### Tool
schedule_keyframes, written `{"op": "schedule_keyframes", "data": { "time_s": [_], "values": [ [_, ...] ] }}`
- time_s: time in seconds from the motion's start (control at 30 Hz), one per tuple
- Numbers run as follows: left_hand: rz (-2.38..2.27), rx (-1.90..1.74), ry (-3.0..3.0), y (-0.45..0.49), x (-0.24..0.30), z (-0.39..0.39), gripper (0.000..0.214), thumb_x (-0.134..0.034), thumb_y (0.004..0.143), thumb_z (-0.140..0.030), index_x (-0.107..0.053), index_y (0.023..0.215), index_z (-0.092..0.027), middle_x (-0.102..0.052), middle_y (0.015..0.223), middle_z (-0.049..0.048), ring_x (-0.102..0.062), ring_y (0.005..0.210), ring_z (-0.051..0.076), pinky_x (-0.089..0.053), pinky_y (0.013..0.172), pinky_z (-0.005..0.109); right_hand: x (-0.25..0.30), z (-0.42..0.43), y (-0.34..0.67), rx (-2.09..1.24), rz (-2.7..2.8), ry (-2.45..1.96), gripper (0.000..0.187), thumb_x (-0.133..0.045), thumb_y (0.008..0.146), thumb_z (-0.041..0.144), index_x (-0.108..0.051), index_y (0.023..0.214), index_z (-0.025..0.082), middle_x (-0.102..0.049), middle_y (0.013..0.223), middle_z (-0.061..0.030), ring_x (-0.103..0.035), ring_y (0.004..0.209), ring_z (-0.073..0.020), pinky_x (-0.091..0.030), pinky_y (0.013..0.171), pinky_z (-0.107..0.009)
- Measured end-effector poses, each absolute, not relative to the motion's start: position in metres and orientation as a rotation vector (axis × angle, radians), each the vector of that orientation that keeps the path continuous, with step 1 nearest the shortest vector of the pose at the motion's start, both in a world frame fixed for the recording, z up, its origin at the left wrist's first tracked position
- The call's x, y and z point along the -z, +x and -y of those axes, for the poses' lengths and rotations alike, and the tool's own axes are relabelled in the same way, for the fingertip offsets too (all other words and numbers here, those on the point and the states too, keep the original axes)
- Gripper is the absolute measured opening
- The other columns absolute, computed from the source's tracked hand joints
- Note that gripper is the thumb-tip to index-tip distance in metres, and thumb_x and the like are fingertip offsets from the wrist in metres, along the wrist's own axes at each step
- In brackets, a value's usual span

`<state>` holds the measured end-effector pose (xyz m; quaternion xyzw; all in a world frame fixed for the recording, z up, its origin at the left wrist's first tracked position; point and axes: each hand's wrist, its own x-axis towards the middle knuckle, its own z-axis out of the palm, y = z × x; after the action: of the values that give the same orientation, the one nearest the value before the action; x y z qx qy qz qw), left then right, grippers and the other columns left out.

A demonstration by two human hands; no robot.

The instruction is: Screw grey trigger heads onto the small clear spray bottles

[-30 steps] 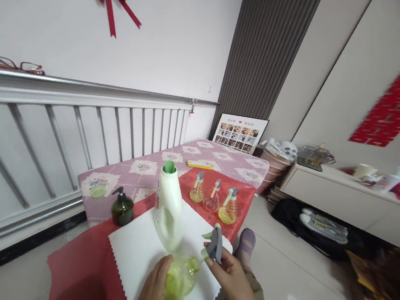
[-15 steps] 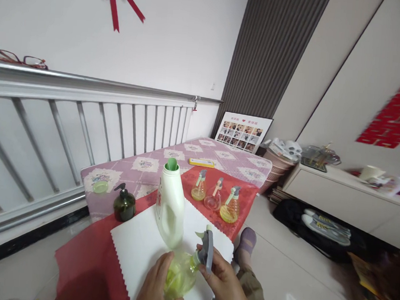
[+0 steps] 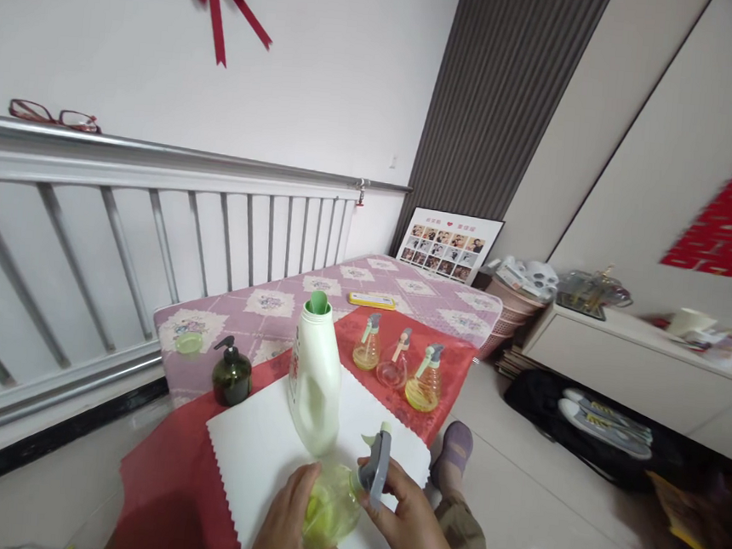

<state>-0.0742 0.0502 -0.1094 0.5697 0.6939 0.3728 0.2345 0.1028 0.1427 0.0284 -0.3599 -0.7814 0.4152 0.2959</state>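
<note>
My left hand is wrapped round a small clear spray bottle holding yellow-green liquid, low in the view over a white cloth. My right hand pinches the bottle's grey spray head, which sits at the bottle's neck. A tall white detergent bottle with an open green spout stands on the cloth just behind.
Three small spray bottles stand on a red cloth. A dark green pump bottle and a green cap sit to the left. A metal railing runs behind. A foot in a sock rests on the floor.
My right hand has brought the grey spray head from beside the bottle onto its neck. The left hand has kept hold of the bottle.
</note>
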Motion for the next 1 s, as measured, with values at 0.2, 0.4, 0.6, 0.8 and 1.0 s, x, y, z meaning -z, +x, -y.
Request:
{"op": "schedule_keyframes", "data": {
  "time_s": [0.2,0.4,0.6,0.8,1.0],
  "values": [
    [-1.925,-1.035,1.537,-0.072,0.106,-0.051,0.095,-0.067,0.057,-0.018,-0.032,0.146,-0.013,-0.039,0.153,0.0176,-0.036,0.143,0.032,-0.033,0.12,0.048,-0.018,-0.136,0.094,-1.14,2.016,-0.949,0.03,-0.066,0.08,0.031,-0.07,0.107,0.019,-0.073,0.109,-0.0111,-0.068,0.094,-0.0266,-0.055,0.083,-0.039],
    [-1.918,-1.033,1.551,-0.074,0.11,-0.053,0.098,-0.07,0.057,-0.02,-0.03,0.147,-0.018,-0.039,0.153,0.0152,-0.036,0.143,0.032,-0.034,0.119,0.047,-0.008,-0.135,0.091,-1.229,1.928,-0.911,0.035,-0.061,0.085,0.037,-0.066,0.116,0.021,-0.071,0.112,-0.0102,-0.068,0.097,-0.0251,-0.056,0.086,-0.038],
    [-1.922,-0.992,1.536,-0.074,0.11,-0.053,0.098,-0.068,0.057,-0.021,-0.029,0.147,-0.019,-0.039,0.153,0.0145,-0.035,0.143,0.031,-0.032,0.12,0.047,-0.011,-0.135,0.093,-1.182,1.994,-0.891,0.034,-0.06,0.086,0.037,-0.066,0.116,0.023,-0.068,0.118,-0.0103,-0.066,0.105,-0.026,-0.054,0.09,-0.038],
    [-1.932,-0.998,1.505,-0.072,0.112,-0.053,0.098,-0.066,0.057,-0.022,-0.028,0.146,-0.015,-0.039,0.153,0.0158,-0.036,0.143,0.031,-0.033,0.119,0.045,-0.025,-0.132,0.085,-1.032,2.144,-0.906,0.027,-0.061,0.081,0.027,-0.068,0.106,0.021,-0.069,0.103,-0.0081,-0.066,0.095,-0.0241,-0.053,0.081,-0.035],
    [-1.934,-0.973,1.515,-0.071,0.105,-0.054,0.099,-0.064,0.056,-0.021,-0.025,0.147,-0.011,-0.037,0.153,0.018,-0.033,0.144,0.032,-0.03,0.121,0.044,-0.022,-0.128,0.078,-1.041,2.136,-0.959,0.023,-0.056,0.08,0.025,-0.064,0.102,0.021,-0.066,0.103,-0.0075,-0.066,0.095,-0.0231,-0.053,0.079,-0.034]
  ]
}}
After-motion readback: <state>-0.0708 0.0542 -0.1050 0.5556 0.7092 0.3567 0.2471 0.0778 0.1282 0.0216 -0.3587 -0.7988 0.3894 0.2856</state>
